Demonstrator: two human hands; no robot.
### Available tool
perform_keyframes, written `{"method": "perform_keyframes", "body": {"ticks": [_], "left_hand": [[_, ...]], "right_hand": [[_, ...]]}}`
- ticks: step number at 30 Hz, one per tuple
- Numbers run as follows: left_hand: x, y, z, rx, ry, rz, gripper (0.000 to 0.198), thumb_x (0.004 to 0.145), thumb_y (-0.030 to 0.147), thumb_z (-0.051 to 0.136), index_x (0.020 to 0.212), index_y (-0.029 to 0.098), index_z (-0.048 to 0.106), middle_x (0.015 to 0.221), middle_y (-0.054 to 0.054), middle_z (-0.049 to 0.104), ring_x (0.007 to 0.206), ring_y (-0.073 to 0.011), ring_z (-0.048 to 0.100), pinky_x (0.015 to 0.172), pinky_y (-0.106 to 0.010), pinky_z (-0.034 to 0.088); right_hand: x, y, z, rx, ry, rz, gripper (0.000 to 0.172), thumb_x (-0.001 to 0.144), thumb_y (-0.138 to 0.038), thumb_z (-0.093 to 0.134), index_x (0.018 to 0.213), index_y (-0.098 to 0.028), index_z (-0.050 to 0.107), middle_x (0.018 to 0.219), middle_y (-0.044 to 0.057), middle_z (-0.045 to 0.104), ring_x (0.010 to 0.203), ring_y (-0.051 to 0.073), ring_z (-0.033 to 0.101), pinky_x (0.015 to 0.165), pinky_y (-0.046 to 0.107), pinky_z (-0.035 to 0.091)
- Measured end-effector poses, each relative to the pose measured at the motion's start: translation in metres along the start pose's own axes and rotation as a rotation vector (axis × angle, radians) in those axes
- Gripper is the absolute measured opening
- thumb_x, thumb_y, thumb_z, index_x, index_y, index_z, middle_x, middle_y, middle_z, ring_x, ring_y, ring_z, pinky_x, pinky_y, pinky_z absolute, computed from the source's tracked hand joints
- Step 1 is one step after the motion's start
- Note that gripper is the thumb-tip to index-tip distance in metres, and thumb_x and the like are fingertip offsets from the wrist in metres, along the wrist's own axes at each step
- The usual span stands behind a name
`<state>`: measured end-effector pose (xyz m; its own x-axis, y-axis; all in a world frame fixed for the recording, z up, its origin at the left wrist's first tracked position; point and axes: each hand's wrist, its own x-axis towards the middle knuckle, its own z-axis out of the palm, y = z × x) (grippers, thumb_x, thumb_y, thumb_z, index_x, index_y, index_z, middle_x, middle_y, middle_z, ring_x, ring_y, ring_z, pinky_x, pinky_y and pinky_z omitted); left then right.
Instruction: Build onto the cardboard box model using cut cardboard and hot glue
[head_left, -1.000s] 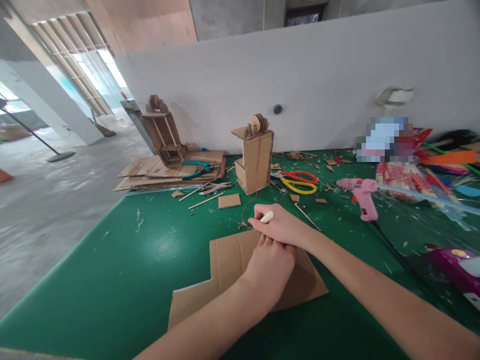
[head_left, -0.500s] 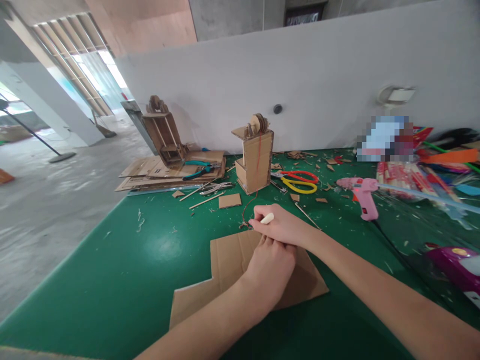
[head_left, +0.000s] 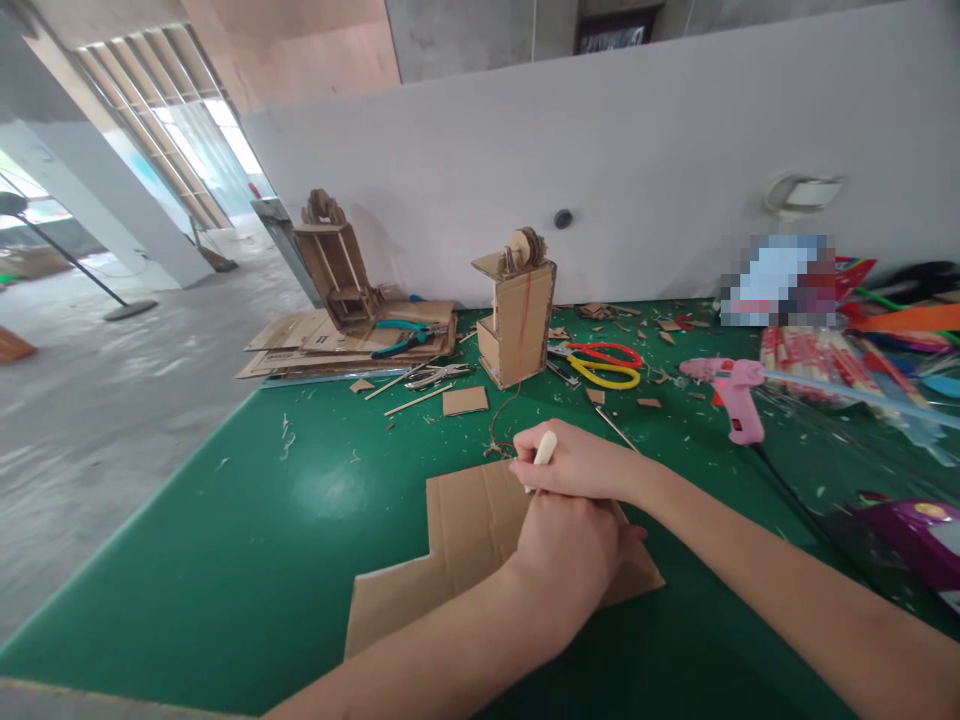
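My right hand (head_left: 581, 462) is closed around a slim white pen-shaped tool (head_left: 546, 449), whose rounded upper end sticks up past the fingers. Its lower tip is hidden. Beneath it lies a notched, stepped sheet of brown cardboard (head_left: 469, 510), flat on the green table. My left hand (head_left: 574, 560) rests back-up on the right part of this sheet, partly under the right hand. One digit of it stretches out to the right; the other fingertips are covered. A reddish string (head_left: 495, 425) runs from a cardboard model with a wheel on top (head_left: 525, 325) to just beyond the sheet.
A second cardboard model (head_left: 337, 265) stands on stacked cardboard (head_left: 300, 345) with teal pliers (head_left: 405, 338). Metal pliers (head_left: 439, 376), red-and-yellow scissors (head_left: 600, 365) and scraps lie behind the hands. At right are a pink glue gun (head_left: 739, 395) with a cord and a purple object (head_left: 915, 535).
The white tool now stands more upright in my right hand. My left hand has shifted right, and one of its digits now shows at the right. The whole view has moved slightly.
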<state>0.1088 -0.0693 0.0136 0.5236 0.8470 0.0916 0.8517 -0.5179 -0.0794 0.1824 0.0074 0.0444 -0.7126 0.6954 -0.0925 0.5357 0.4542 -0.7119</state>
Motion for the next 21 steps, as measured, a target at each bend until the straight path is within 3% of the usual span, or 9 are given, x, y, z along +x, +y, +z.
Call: {"method": "perform_keyframes", "body": {"ticks": [3,5,9,12,17,21], "left_hand": [[0.001,0.001,-0.001,-0.029,0.026,-0.012,0.045,0.091,0.046,0.045,0.102,0.011,0.070,0.090,-0.018,0.071,0.095,-0.0331,0.064,0.076,-0.041,0.050],[0.001,0.000,-0.001,-0.046,0.055,-0.002,0.049,0.089,0.049,0.047,0.105,0.008,0.069,0.101,-0.022,0.069,0.104,-0.0361,0.061,0.083,-0.046,0.049],[0.001,-0.005,-0.003,-0.058,0.109,-0.013,0.067,0.087,0.054,0.046,0.117,-0.004,0.058,0.122,-0.032,0.056,0.122,-0.0375,0.050,0.095,-0.046,0.045],[0.001,-0.009,-0.005,-0.090,0.066,0.006,0.057,0.091,0.048,0.043,0.114,-0.003,0.059,0.122,-0.029,0.057,0.123,-0.0336,0.050,0.099,-0.043,0.044],[-0.001,-0.016,-0.010,-0.142,0.036,0.002,0.049,0.092,0.039,0.044,0.117,-0.001,0.057,0.128,-0.027,0.053,0.126,-0.0327,0.047,0.101,-0.043,0.043],[-0.003,-0.024,-0.021,-0.267,0.036,-0.018,0.038,0.094,0.037,0.041,0.107,0.007,0.062,0.119,-0.017,0.061,0.119,-0.0294,0.052,0.098,-0.042,0.045]], "right_hand": [[-0.002,0.000,0.003,0.033,0.051,-0.014,0.022,0.081,-0.030,0.052,0.061,-0.020,0.047,0.057,-0.004,0.050,0.054,0.010,0.041,0.048,0.024,0.027],[-0.006,0.000,0.002,0.105,0.174,-0.036,0.023,0.083,-0.032,0.052,0.064,-0.020,0.046,0.059,-0.004,0.050,0.055,0.011,0.042,0.049,0.023,0.030],[-0.018,0.008,-0.012,0.204,0.656,-0.036,0.023,0.084,-0.040,0.053,0.071,-0.021,0.049,0.061,-0.003,0.049,0.056,0.011,0.044,0.050,0.024,0.035],[-0.033,0.026,-0.031,0.196,0.919,0.064,0.021,0.084,-0.043,0.055,0.083,-0.022,0.058,0.060,-0.002,0.049,0.051,0.011,0.043,0.046,0.024,0.033],[-0.055,0.059,-0.047,0.315,1.047,0.170,0.033,0.082,-0.044,0.055,0.106,-0.023,0.063,0.074,0.002,0.059,0.059,0.015,0.054,0.047,0.027,0.041],[-0.060,0.072,-0.038,0.508,1.073,0.109,0.020,0.082,-0.039,0.054,0.094,-0.024,0.059,0.058,-0.004,0.048,0.046,0.012,0.042,0.041,0.026,0.033]]}}
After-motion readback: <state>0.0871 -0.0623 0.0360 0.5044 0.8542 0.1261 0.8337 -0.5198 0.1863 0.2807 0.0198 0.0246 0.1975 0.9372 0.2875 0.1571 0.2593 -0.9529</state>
